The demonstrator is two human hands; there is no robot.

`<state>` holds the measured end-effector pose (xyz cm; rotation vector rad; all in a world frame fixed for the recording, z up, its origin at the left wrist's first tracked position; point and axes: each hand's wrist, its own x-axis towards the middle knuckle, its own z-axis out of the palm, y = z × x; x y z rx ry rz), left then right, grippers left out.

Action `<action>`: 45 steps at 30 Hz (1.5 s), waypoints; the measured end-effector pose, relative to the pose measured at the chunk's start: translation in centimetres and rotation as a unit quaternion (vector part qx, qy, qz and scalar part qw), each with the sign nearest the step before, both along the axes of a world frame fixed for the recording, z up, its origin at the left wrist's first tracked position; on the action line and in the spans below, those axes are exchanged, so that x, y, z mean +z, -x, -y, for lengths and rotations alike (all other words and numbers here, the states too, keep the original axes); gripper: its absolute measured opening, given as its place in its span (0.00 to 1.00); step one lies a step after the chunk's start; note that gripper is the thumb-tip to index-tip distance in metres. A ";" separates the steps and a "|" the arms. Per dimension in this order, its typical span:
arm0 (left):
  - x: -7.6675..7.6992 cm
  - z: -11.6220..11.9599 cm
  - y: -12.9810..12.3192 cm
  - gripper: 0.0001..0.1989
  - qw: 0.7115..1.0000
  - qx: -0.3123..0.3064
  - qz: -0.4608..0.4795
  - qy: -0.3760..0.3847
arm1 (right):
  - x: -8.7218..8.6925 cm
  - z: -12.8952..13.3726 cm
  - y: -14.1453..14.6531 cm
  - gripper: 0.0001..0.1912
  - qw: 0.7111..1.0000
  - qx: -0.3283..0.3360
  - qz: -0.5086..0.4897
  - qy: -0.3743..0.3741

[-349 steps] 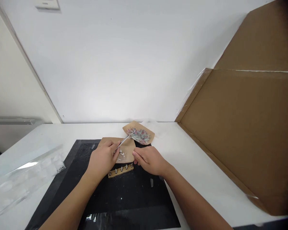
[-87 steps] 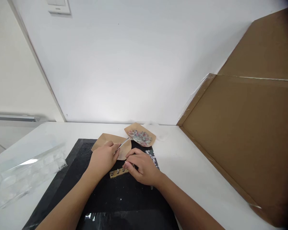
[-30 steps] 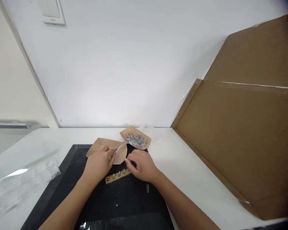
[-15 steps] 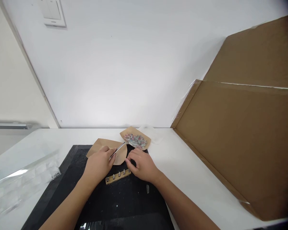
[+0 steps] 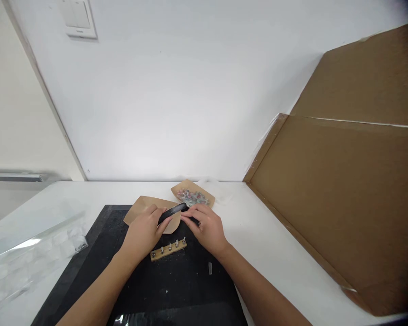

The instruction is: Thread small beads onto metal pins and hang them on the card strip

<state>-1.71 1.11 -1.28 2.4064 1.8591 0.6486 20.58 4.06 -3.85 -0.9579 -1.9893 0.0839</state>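
Left hand [image 5: 143, 232] clamped on a dark strip [image 5: 172, 212], thumb on the near side, strip slanting up toward far right over the near paper tray [image 5: 136, 209]. Right hand [image 5: 206, 226] just beside the strip's right end, thumb and fingers drawn together in a pinch — can't tell whether they grip the strip or some small bit. Hands near each other, palms apart. Tan bar [image 5: 166, 254] lies on the black mat [image 5: 177, 290], on the near side of the tray and between the forearms, slightly angled, with a row of five metal pegs [image 5: 170, 246] standing on it. Far tray [image 5: 187, 184] sits beyond and to the right, holding a pile of clear-wrapped colored pieces [image 5: 193, 197]. Small clear piece [image 5: 210, 268] on the mat, right of the bar. Clear plastic case [image 5: 37, 258] with whitish contents at left on the white surface [image 5: 258, 235], its right end close to the mat. Brown cardboard panel [image 5: 353, 194] stands along the right — light switch [image 5: 79, 18] on the wall [image 5: 190, 90], far left.
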 end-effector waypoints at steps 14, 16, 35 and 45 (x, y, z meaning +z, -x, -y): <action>0.8 0.4 -0.5 0.19 0.943 -0.099 0.289 0.129 | 0.2 0.5 0.7 0.08 0.991 -0.010 -0.135 0.001; 1.0 0.7 -0.9 0.20 0.924 -0.106 0.337 0.148 | 0.3 0.6 0.7 0.09 0.989 -0.015 -0.144 -0.005; 1.1 1.2 -1.8 0.24 0.918 -0.109 0.354 0.141 | 0.1 0.9 1.2 0.06 0.983 -0.063 -0.152 -0.079; 0.8 1.0 -1.7 0.24 0.914 -0.097 0.369 0.139 | -0.1 0.5 1.9 0.09 0.986 -0.098 -0.094 -0.102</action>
